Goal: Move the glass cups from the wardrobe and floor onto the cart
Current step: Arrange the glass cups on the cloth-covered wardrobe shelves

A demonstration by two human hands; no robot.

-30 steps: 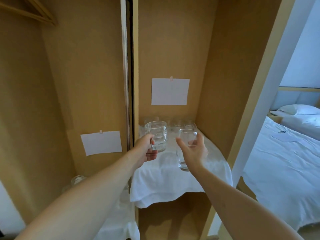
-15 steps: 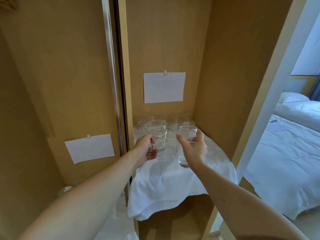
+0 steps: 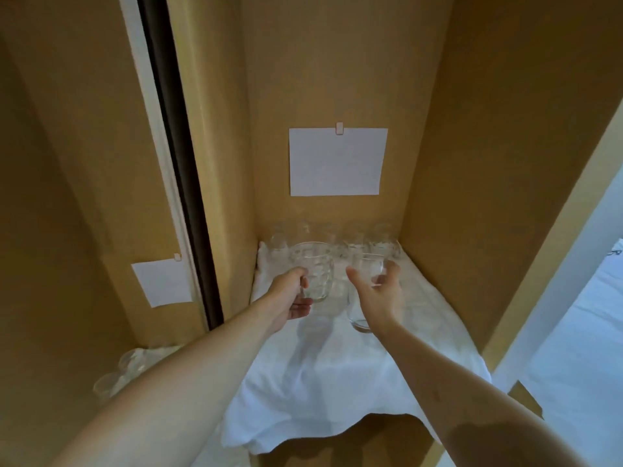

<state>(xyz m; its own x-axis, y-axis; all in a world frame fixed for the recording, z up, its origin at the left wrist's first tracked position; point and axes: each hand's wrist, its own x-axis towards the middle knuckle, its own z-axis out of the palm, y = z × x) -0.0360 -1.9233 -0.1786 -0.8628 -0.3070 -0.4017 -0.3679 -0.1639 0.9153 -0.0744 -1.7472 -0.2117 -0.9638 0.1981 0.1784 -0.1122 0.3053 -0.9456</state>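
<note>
Fingers of the left hand (image 3: 290,296) stay curled on a cup (image 3: 313,276), the right hand (image 3: 379,299) wraps another (image 3: 365,291), both lifted off the shelf cloth (image 3: 337,382) near its back edge, cart next.

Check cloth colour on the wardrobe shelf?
White, plain; the cloth shows best in the head view.
</note>
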